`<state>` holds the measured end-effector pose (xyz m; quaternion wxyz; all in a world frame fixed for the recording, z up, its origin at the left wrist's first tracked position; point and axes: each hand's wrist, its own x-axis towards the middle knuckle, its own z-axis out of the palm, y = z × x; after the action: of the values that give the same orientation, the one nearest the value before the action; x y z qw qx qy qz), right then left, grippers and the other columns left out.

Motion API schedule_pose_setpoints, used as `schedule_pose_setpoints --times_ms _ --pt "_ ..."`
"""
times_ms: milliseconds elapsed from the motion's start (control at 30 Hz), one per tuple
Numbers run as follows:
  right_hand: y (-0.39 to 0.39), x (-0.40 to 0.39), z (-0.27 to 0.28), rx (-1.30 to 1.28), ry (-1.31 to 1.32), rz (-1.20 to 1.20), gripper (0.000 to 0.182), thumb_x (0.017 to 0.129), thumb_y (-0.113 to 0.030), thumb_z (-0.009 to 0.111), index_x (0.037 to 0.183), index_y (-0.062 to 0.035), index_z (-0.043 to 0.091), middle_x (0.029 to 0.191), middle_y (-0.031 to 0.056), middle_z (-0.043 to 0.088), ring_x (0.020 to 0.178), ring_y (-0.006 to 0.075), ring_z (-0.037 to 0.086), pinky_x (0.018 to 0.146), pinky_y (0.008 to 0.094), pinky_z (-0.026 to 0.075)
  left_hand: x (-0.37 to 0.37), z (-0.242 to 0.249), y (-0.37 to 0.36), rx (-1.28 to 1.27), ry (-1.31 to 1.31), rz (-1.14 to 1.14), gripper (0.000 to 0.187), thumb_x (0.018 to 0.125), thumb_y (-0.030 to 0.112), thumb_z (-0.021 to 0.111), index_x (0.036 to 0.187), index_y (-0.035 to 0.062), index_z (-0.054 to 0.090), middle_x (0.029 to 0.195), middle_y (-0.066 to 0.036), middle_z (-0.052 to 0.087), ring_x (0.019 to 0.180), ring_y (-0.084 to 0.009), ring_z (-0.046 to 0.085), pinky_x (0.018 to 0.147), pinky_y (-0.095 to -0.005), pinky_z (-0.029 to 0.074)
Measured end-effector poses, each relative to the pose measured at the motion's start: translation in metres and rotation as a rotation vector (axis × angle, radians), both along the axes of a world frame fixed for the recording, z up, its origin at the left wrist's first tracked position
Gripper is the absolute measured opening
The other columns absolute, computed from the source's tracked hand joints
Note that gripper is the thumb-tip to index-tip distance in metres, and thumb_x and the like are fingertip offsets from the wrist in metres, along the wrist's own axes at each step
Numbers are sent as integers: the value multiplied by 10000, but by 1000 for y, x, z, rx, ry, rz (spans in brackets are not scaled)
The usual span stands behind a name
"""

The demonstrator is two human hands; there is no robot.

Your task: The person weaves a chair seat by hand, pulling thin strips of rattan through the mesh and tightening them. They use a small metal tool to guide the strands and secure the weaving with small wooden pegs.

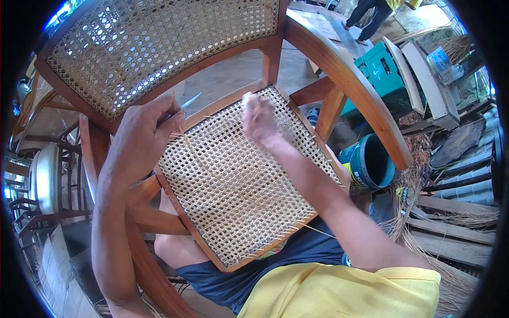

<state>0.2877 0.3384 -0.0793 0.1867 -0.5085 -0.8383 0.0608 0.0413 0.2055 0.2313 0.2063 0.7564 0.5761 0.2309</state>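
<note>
A wooden armchair with a half-woven-looking cane seat stands in front of me, its seat frame resting over my lap. Near the seat's left rear corner, my left hand is closed around a slim pointed tool with a pale, shiny tip. A thin cane strand runs from below those fingers across the weave. My right hand is over the rear right part of the seat, blurred and curled closed. Something pale shows at its fingertips, too smeared to name. Loose strand ends stick up along the front rail.
The chair's cane backrest and curved right armrest frame the seat. To the right are a teal bucket, a green crate and loose cane fibres. Another person's legs show at the back; chair frames stand left.
</note>
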Motion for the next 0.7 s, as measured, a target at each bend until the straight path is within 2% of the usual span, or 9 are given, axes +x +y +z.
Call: schedule_pose_setpoints --times_ms 67,133,200,267,333,467,533,600,700 --pt "-4 5 49 38 159 -313 307 993 -200 432 1199 15 508 1026 159 531 981 249 499 875 421 439 -2 -1 1 24 -22 -15 175 929 146 644 919 -28 628 717 -68 625 647 -117 529 629 -311 429" --pt "-24 2 47 358 -364 -94 419 985 -226 439 1293 57 469 1117 197 530 1019 284 512 921 436 438 -2 0 2 5 -9 -12 181 929 151 646 918 -29 629 717 -67 624 648 -116 528 628 -310 428" --pt "-21 9 50 303 -268 -4 502 946 -200 486 1357 82 426 1204 215 513 1080 312 509 966 442 430 0 0 4 -12 -3 3 187 929 155 648 918 -30 630 717 -67 624 649 -116 528 628 -310 426" --pt "5 30 54 130 -203 -178 509 921 -166 507 1358 82 425 1225 199 508 1101 315 507 975 465 422 3 1 1 -7 -14 -17 173 929 114 637 917 -54 600 718 -176 639 631 -245 607 653 -370 459" --pt "-3 24 54 304 -90 -312 497 910 -138 515 1351 76 434 1232 189 512 1104 311 507 968 479 418 4 4 -1 -27 8 -7 175 933 116 634 919 -55 601 717 -174 638 634 -240 611 654 -367 462" --pt "-13 24 57 258 -248 26 459 899 -112 507 1317 69 455 1226 189 521 1098 316 515 935 467 419 2 4 1 -2 15 -34 181 945 119 626 920 -59 606 714 -170 632 628 -227 605 652 -361 463" --pt "0 35 69 304 -105 -235 423 908 -99 506 1298 61 466 1198 173 533 1097 299 523 933 454 419 -1 -2 1 -21 -20 -25 180 942 130 631 912 -46 616 709 -123 619 639 -174 561 639 -332 441" --pt "-13 21 67 181 -79 -190 362 906 -66 495 1253 39 492 1147 160 549 1096 275 536 920 438 426 -2 1 3 -32 -45 -19 179 938 141 637 904 -34 625 704 -77 605 651 -122 516 627 -303 419" --pt "-40 8 58 355 20 331 277 892 -33 529 1169 -11 519 1104 168 557 1018 265 558 867 452 447 -1 1 1 -26 32 4 179 941 141 636 894 -31 621 697 -65 596 641 -125 493 618 -304 410"
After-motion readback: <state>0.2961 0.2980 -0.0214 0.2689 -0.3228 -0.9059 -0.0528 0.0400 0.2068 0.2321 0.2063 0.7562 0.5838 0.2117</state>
